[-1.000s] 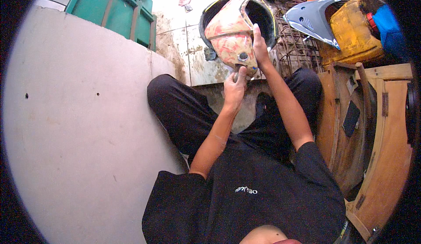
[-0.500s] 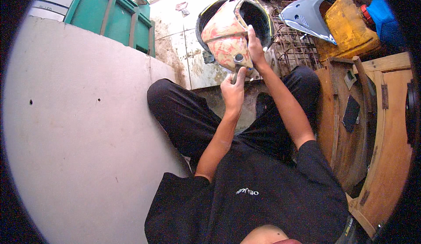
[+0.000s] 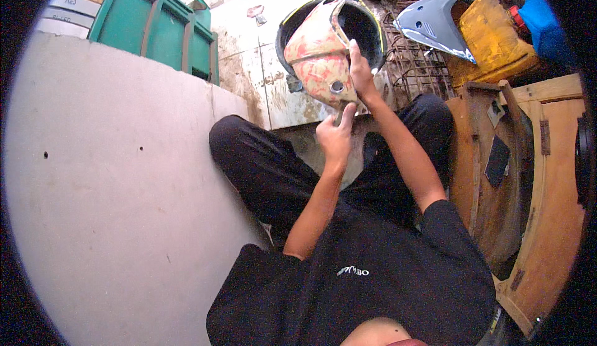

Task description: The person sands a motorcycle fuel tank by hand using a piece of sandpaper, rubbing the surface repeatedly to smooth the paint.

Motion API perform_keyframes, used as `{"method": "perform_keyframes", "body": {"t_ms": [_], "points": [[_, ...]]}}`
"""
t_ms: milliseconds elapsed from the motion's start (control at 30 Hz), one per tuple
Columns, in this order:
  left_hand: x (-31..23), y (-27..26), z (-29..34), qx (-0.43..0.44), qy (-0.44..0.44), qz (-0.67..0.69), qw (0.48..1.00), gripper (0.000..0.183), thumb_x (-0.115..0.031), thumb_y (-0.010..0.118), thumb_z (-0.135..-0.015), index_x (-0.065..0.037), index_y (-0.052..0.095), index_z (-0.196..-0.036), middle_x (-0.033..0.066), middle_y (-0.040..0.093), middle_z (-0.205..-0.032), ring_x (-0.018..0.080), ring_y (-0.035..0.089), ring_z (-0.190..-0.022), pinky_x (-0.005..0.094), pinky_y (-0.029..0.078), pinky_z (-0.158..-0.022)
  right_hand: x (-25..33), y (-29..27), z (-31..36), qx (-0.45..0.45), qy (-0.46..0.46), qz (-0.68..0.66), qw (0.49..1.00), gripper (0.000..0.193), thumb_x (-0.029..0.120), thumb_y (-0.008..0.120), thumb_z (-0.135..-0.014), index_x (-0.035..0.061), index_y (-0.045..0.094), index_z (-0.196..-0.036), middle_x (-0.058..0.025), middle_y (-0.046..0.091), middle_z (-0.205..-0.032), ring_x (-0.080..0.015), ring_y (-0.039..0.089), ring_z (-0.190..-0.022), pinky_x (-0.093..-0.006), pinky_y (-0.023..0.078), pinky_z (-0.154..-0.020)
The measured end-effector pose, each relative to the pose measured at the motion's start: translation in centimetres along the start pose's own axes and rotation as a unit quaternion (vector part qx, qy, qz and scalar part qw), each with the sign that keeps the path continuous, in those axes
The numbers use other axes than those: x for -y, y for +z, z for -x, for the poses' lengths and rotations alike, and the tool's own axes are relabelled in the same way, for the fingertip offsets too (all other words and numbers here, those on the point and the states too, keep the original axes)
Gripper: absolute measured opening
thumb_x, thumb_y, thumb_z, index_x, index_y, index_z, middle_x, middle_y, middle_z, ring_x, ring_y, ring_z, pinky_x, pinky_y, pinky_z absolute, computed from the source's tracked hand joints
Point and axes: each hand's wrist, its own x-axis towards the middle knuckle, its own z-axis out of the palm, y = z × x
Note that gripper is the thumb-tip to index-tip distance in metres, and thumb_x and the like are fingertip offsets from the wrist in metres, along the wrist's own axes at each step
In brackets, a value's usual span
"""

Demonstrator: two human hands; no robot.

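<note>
A cream motorcycle body panel [image 3: 317, 69] with red patches and a round hole near its lower end is tilted over a round black tub [image 3: 367, 32]. My right hand [image 3: 362, 79] grips the panel along its right edge, thumb up on the face. At the panel's lower tip, my left hand [image 3: 334, 139] is closed round a small dark grey piece that looks like sandpaper [image 3: 339, 118], pressed under the thumb. Whitish dust covers both hands' fingers. The fingers behind the panel and under the sandpaper are hidden.
A pale wall [image 3: 124, 172] rises on my left, with a green slatted crate [image 3: 127, 19] beyond it. To the right lie a grey fairing piece [image 3: 435, 25], a yellow jerrycan [image 3: 497, 35], a rusty wire grid [image 3: 420, 66] and a wooden frame [image 3: 550, 190]. Stained tiles [image 3: 273, 91] lie under the tub.
My left hand has slid slightly down and to the right with the sandpaper, from beside the hole to the panel's lower tip. My right hand keeps its grip.
</note>
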Motion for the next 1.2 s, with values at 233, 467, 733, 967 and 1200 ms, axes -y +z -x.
{"method": "perform_keyframes", "body": {"t_ms": [233, 467, 733, 967, 1200], "points": [[-1.7, -0.7, -1.0, 0.013, -0.071, 0.033, 0.997, 0.044, -0.042, 0.070, -0.086, -0.001, 0.066, -0.072, -0.0017, 0.056, -0.062, 0.0074, 0.045, -0.057, 0.0259, 0.040, -0.056, 0.9, 0.8, 0.9, 0.039, 0.005, -0.049, 0.998, 0.070, 0.053, 0.024, -0.101, -0.0033, 0.066, -0.101, -0.0167, 0.068, -0.083, -0.0251, 0.064, -0.082, -0.0387, 0.047, -0.080], [-1.1, -0.5, -1.3, -0.003, -0.048, 0.058, 0.997, 0.049, -0.041, 0.070, -0.086, -0.005, 0.056, -0.057, -0.0067, 0.046, -0.055, 0.0049, 0.036, -0.050, 0.0263, 0.028, -0.046, 1.5, 0.5, 0.2, 0.019, -0.011, 0.018, 1.000, 0.071, 0.051, 0.026, -0.101, -0.0057, 0.063, -0.083, -0.0237, 0.067, -0.079, -0.0353, 0.065, -0.077, -0.0458, 0.045, -0.072], [-0.4, -0.7, -0.9, -0.001, -0.065, -0.033, 0.997, 0.051, -0.047, 0.068, -0.086, -0.008, 0.054, -0.056, -0.0053, 0.048, -0.056, 0.0051, 0.038, -0.050, 0.0257, 0.029, -0.047, 1.4, 0.5, 0.4, -0.006, -0.031, 0.021, 0.999, 0.069, 0.050, 0.028, -0.101, -0.0084, 0.061, -0.085, -0.0277, 0.063, -0.077, -0.0343, 0.063, -0.074, -0.0464, 0.045, -0.072], [0.8, -0.4, 0.1, -0.007, -0.101, 0.006, 0.995, 0.055, -0.050, 0.067, -0.086, -0.006, 0.054, -0.055, -0.0054, 0.047, -0.054, 0.0048, 0.038, -0.051, 0.0253, 0.030, -0.048, -0.1, 0.6, -0.2, -0.035, -0.081, 0.068, 0.994, 0.068, 0.045, 0.028, -0.102, -0.0067, 0.060, -0.072, -0.0274, 0.059, -0.068, -0.0371, 0.059, -0.064, -0.0469, 0.043, -0.065], [-0.2, -0.2, -0.1, 0.028, -0.103, -0.019, 0.994, 0.064, -0.060, 0.062, -0.084, -0.005, 0.054, -0.052, -0.0001, 0.050, -0.052, 0.0092, 0.042, -0.049, 0.0276, 0.033, -0.049, 0.1, 0.4, 0.1, -0.039, -0.069, 0.071, 0.994, 0.069, 0.047, 0.028, -0.102, -0.0084, 0.057, -0.073, -0.0289, 0.057, -0.066, -0.0434, 0.057, -0.061, -0.0493, 0.040, -0.060]]}}
